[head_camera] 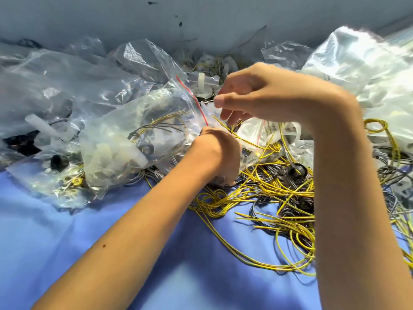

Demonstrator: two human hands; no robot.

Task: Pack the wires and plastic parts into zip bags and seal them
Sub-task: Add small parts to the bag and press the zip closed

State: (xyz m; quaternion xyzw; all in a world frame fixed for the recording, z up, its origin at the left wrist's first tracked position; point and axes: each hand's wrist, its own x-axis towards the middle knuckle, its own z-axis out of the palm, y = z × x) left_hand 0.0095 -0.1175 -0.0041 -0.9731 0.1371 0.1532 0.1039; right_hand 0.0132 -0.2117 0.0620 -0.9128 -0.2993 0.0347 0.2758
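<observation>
The left hand (219, 153) grips the zip bag (125, 130) mouth; the right hand (268, 95) pinches its lip just above: hold it wide, feed yellow wires (279, 193) between both

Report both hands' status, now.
Left hand: closed, gripping the zip bag near its mouth.
Right hand: pinching what looks like a thin grey wire at the bag's mouth.

Blue cloth (73, 238) is covering the surface. A grey, marked wall (223, 16) is standing behind. Strong light is entering from the right.
</observation>
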